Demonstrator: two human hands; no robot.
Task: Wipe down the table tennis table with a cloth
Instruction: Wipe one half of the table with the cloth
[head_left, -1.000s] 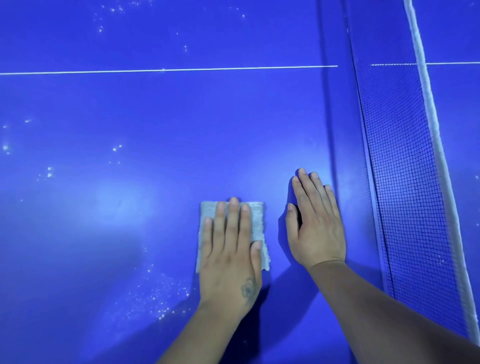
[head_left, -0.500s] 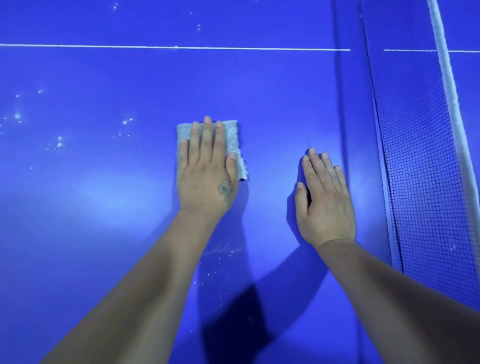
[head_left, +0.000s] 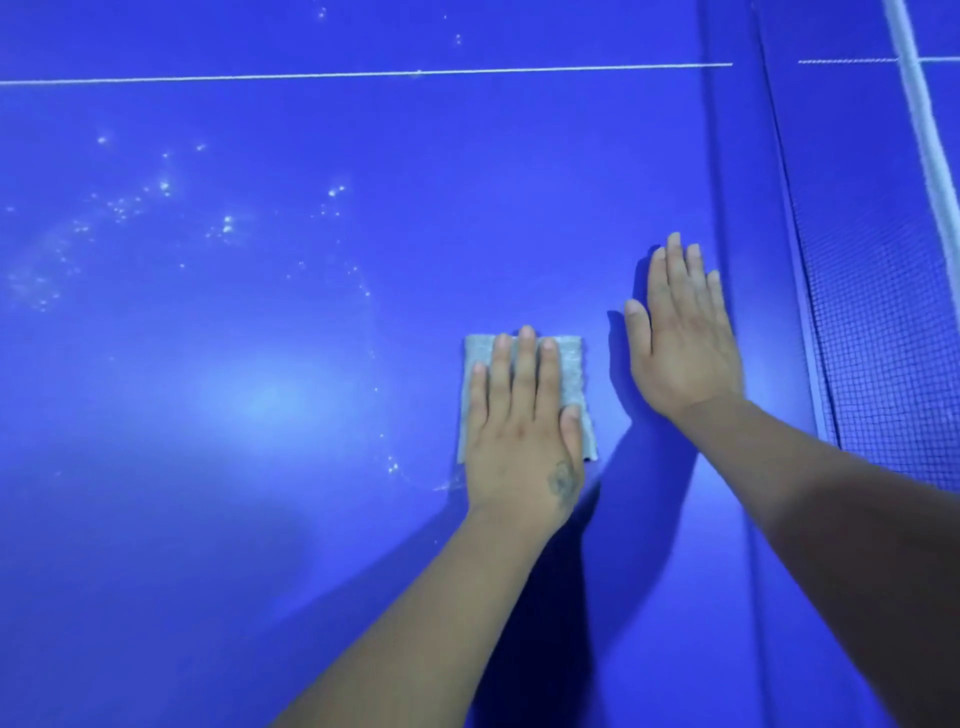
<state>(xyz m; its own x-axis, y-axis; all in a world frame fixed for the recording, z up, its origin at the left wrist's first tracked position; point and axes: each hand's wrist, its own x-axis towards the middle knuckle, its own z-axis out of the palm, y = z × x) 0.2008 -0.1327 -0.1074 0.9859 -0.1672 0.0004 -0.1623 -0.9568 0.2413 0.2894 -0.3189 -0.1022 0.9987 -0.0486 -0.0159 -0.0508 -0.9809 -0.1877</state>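
Left hand (head_left: 524, 436) flat on cloth (head_left: 574, 364); right hand (head_left: 685, 343) flat beside net (head_left: 883, 338); specks (head_left: 156, 208), perhaps droplets.

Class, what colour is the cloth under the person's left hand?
Pale grey, seen in the head view: the cloth lies flat beneath the left hand.

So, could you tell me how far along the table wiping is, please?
Done: the patch near the net looks free of specks. In hand: the left hand presses the cloth flat on the table; the right hand rests flat beside it. Left: white specks to the left.
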